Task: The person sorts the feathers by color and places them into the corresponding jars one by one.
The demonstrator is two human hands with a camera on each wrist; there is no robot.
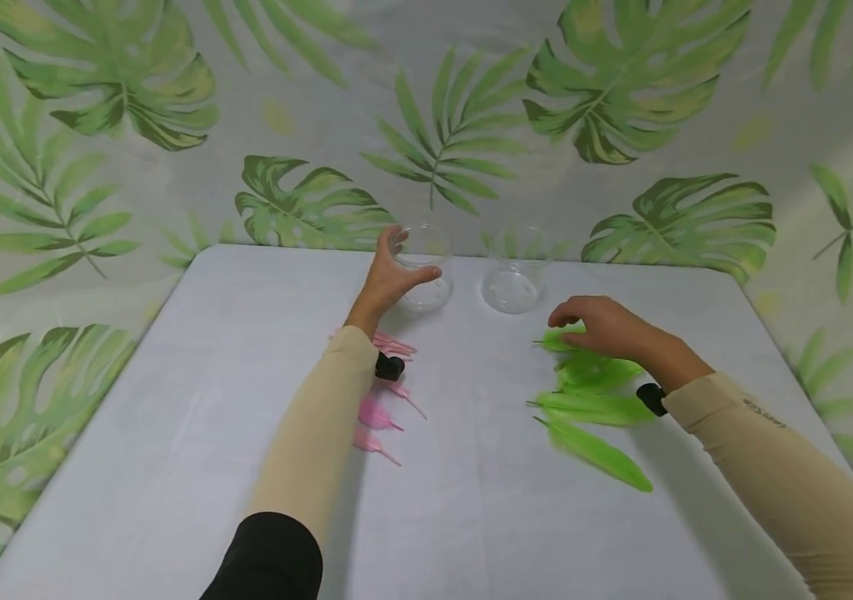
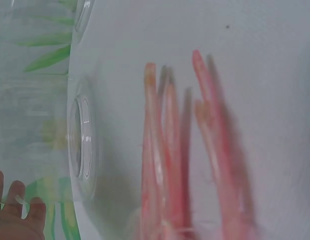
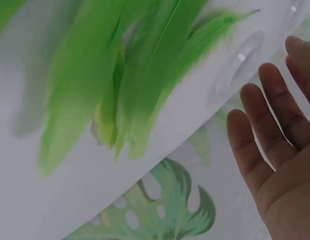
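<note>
While I stood watching, the person's left hand was at a clear, see-through, round-based cup near the far edge of a table covered in smooth white cloth. Its thumb and fingers were spread apart about the cup's left side; they were unclenched, though the clear wall made it hard to tell whether the skin touched it. A second transparent cup stood upright just to the right, apart from the first. Nearer the person lay pale and bright pink feathers with slender quills, partly hidden beneath the left forearm. The right hand hung over the top of a loose column of long, bright green feathers, its fingers gently bent, parted and grasping nothing. Beige sleeves covered both forearms, and behind the table hung a pale backdrop printed with green leaves.
</note>
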